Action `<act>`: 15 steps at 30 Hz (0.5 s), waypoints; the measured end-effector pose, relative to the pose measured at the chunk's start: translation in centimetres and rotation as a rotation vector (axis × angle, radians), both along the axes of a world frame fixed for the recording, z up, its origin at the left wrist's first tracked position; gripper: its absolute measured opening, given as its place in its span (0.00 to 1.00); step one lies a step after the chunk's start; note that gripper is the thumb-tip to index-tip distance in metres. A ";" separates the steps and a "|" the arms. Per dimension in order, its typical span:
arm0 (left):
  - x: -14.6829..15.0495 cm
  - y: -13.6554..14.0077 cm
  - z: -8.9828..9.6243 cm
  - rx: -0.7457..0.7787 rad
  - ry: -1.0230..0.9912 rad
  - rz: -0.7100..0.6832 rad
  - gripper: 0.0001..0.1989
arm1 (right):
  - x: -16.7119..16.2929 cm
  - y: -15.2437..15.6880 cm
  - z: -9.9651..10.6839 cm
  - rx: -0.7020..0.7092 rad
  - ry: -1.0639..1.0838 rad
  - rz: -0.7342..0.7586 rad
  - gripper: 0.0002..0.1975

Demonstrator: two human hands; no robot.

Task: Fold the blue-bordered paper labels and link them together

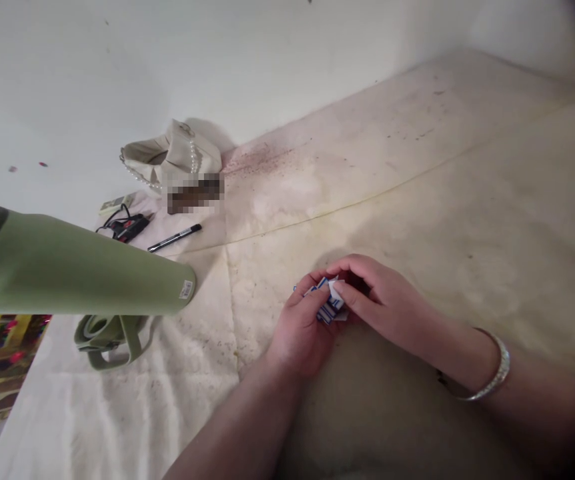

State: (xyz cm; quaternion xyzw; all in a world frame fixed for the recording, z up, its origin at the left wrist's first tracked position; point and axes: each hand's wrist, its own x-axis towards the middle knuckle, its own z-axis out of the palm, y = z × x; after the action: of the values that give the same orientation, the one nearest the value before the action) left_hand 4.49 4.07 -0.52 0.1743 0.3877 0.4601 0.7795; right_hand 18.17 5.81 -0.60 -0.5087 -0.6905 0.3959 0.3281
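My left hand [300, 327] is closed around a small bunch of blue-and-white cards [328, 311], fanned out under the thumb. What is printed on them is too small to make out. From the other side my right hand [375, 293], with a bright bracelet [497, 370] at the wrist, pinches a white piece [336, 291] at the top of the bunch between thumb and fingers. Both hands meet low over the cream cloth [287, 240], and part of the bunch is hidden behind the fingers.
A tall green tumbler [92, 267] leans in from the left, with a green strapped holder [112, 340] beneath it. Further back are a black pen [175, 238], a black corded device [130, 228] and a cream bag [167, 157] with a pearl strap. A white wall [267, 60] borders the cloth.
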 end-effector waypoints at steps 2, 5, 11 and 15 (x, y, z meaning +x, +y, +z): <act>0.0 0.0 0.0 -0.007 -0.004 0.008 0.12 | 0.0 0.0 0.0 0.002 0.002 0.003 0.10; 0.1 0.0 0.1 -0.018 0.000 0.017 0.12 | 0.0 -0.1 0.0 -0.002 -0.007 -0.002 0.10; 0.1 0.0 0.1 -0.014 -0.002 0.014 0.11 | 0.0 -0.2 0.2 -0.005 -0.023 -0.008 0.10; 0.1 0.0 0.1 -0.019 -0.010 0.016 0.10 | 0.0 -0.2 0.2 -0.002 -0.033 0.000 0.10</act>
State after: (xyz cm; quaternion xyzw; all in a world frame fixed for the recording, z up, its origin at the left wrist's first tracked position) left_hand 4.60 4.10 -0.46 0.1616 0.3893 0.4635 0.7794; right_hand 18.14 5.57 -0.42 -0.5156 -0.6953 0.3882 0.3163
